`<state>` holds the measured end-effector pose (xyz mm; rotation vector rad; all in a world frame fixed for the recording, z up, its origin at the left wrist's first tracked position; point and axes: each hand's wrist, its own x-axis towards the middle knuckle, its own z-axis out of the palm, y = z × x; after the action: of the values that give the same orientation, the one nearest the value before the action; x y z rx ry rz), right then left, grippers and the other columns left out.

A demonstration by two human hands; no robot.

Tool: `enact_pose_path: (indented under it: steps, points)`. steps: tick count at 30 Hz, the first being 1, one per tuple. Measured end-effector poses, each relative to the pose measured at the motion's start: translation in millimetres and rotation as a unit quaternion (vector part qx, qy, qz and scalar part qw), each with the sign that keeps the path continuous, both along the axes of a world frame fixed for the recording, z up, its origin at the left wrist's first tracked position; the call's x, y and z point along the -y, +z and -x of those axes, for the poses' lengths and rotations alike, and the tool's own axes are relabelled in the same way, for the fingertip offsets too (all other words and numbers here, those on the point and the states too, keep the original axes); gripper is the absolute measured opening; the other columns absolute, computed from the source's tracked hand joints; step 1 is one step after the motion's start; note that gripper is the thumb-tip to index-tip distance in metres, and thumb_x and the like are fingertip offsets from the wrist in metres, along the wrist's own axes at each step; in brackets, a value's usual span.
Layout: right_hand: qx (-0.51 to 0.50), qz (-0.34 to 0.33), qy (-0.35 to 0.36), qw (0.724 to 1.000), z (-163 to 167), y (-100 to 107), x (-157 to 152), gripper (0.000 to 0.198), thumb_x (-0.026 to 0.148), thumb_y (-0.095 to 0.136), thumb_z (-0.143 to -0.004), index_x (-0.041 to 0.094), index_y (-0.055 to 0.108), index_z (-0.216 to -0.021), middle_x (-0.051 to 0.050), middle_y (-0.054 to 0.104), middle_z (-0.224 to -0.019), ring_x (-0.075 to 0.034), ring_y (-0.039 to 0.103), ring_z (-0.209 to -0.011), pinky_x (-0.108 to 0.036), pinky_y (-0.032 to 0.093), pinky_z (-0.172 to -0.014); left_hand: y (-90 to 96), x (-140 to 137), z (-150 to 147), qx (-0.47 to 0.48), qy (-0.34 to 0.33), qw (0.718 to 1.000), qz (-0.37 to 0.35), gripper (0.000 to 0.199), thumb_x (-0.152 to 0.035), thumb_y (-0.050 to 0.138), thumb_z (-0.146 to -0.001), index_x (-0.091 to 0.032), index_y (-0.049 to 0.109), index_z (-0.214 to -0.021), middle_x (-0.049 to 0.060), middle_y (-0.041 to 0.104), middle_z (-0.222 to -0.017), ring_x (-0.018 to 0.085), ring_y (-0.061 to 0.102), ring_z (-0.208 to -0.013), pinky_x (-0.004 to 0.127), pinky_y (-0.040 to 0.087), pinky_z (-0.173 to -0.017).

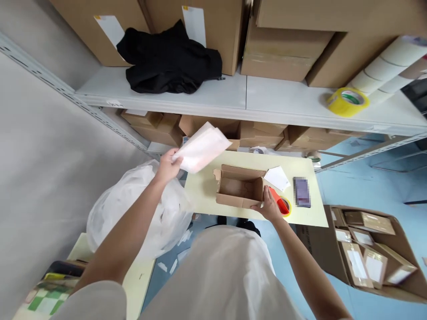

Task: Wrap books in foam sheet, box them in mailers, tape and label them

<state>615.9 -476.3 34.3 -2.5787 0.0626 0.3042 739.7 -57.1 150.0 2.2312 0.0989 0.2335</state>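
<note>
A pale, folded foam-like sheet [203, 149] is pinched at its lower left corner by my left hand [168, 166], which holds it up above the table's left end. My right hand [267, 204] grips the near right corner of a small open cardboard box [240, 202]. The box stands on the pale yellow table [203, 200], and its inside shows bare. Just right of my right hand lies a tape dispenser with a red part [279, 201] and a yellow roll. White papers [277, 178] lie behind it, partly beside the box.
A large white plastic bag [133, 209] bulges left of the table. A phone [302, 192] lies at the table's right. Overhead, a shelf [230, 95] carries cartons, black clothing [170, 60] and yellow tape [348, 101]. A big carton [320, 249] of packed boxes stands on the right.
</note>
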Motion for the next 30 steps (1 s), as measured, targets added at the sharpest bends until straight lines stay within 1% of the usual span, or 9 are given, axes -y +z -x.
enact_pose_path:
  steps: [3, 5, 10, 13, 17, 22, 25, 28, 30]
  points:
    - [-0.001, -0.007, -0.005, 1.0, -1.5, 1.6, -1.4, 0.113, 0.052, 0.068, -0.071, 0.014, -0.001, -0.151, -0.019, 0.016, -0.156, -0.035, 0.023, -0.142, -0.05, 0.031, -0.11, 27.9, 41.6, -3.6, -0.007, -0.105, 0.994, 0.011, 0.032, -0.03, 0.054, -0.077, -0.015, 0.06, -0.104, 0.003, 0.066, -0.092, 0.017, 0.06, -0.078, 0.026, 0.048, -0.072]
    - [-0.003, -0.011, -0.006, 1.0, -1.8, 1.8, -1.7, 0.113, 0.051, 0.068, -0.071, 0.014, -0.002, -0.151, -0.019, 0.016, -0.156, -0.035, 0.024, -0.141, -0.05, 0.031, -0.11, 30.5, 76.0, -5.4, -0.008, -0.172, 0.985, 0.029, 0.03, -0.025, 0.053, -0.077, -0.016, 0.06, -0.105, 0.004, 0.066, -0.098, 0.017, 0.061, -0.083, 0.027, 0.049, -0.076]
    - [-0.018, -0.014, -0.021, 1.0, -0.5, 2.4, -3.3, 0.113, 0.05, 0.07, -0.07, 0.017, -0.002, -0.151, -0.019, 0.017, -0.156, -0.035, 0.026, -0.141, -0.051, 0.032, -0.108, -7.1, 138.7, -1.5, -0.069, -0.246, 0.967, -0.019, 0.027, -0.014, 0.047, -0.077, -0.015, 0.063, -0.099, 0.006, 0.068, -0.094, 0.019, 0.062, -0.083, 0.03, 0.049, -0.078]
    - [-0.025, -0.016, -0.033, 0.999, 0.3, 3.7, -4.9, 0.111, 0.049, 0.07, -0.07, 0.017, 0.002, -0.151, -0.018, 0.019, -0.155, -0.035, 0.028, -0.14, -0.05, 0.034, -0.107, -33.0, 152.2, 2.1, -0.111, -0.274, 0.951, -0.093, 0.032, -0.011, 0.046, -0.079, -0.016, 0.063, -0.105, 0.007, 0.069, -0.103, 0.021, 0.063, -0.094, 0.032, 0.047, -0.085]
    - [-0.044, 0.001, -0.047, 0.998, 0.0, 8.4, -7.3, 0.111, 0.049, 0.071, -0.069, 0.015, 0.004, -0.151, -0.017, 0.019, -0.155, -0.035, 0.029, -0.139, -0.048, 0.035, -0.106, -51.7, 160.1, 0.0, -0.194, -0.288, 0.908, -0.235, 0.039, -0.008, 0.047, -0.08, -0.021, 0.061, -0.113, 0.007, 0.068, -0.112, 0.025, 0.061, -0.106, 0.038, 0.043, -0.094]
    - [-0.062, 0.024, -0.046, 0.997, -2.6, 16.1, -8.1, 0.11, 0.046, 0.071, -0.069, 0.018, 0.005, -0.151, -0.016, 0.023, -0.155, -0.036, 0.034, -0.136, -0.047, 0.036, -0.105, -62.0, 172.5, -2.4, -0.239, -0.311, 0.875, -0.285, 0.042, -0.005, 0.05, -0.075, -0.024, 0.063, -0.11, 0.008, 0.069, -0.11, 0.026, 0.064, -0.1, 0.039, 0.045, -0.087]
    - [-0.071, 0.026, -0.048, 0.996, -4.5, 19.1, -8.4, 0.11, 0.045, 0.072, -0.069, 0.021, 0.003, -0.152, -0.015, 0.023, -0.155, -0.036, 0.036, -0.134, -0.048, 0.038, -0.103, -64.3, 182.9, 9.0, -0.226, -0.325, 0.866, -0.304, 0.042, -0.004, 0.053, -0.073, -0.019, 0.063, -0.111, 0.013, 0.067, -0.112, 0.028, 0.061, -0.104, 0.039, 0.045, -0.089]
    - [-0.079, 0.009, -0.052, 0.995, -5.8, 19.6, -8.6, 0.113, 0.043, 0.075, -0.066, 0.022, 0.004, -0.152, -0.016, 0.018, -0.156, -0.037, 0.035, -0.135, -0.05, 0.038, -0.102, -61.7, 188.1, 32.5, -0.175, -0.316, 0.872, -0.329, 0.055, -0.006, 0.055, -0.072, -0.013, 0.054, -0.127, 0.021, 0.055, -0.127, 0.034, 0.048, -0.122, 0.051, 0.029, -0.105]
    - [-0.077, -0.022, -0.056, 0.995, -5.6, 18.1, -6.8, 0.117, 0.044, 0.077, -0.062, 0.023, 0.005, -0.152, -0.016, 0.013, -0.157, -0.038, 0.03, -0.138, -0.053, 0.037, -0.103, -59.2, 183.7, 51.3, -0.106, -0.313, 0.882, -0.337, 0.063, -0.011, 0.056, -0.075, -0.016, 0.044, -0.137, 0.02, 0.044, -0.139, 0.035, 0.037, -0.131, 0.057, 0.014, -0.111]
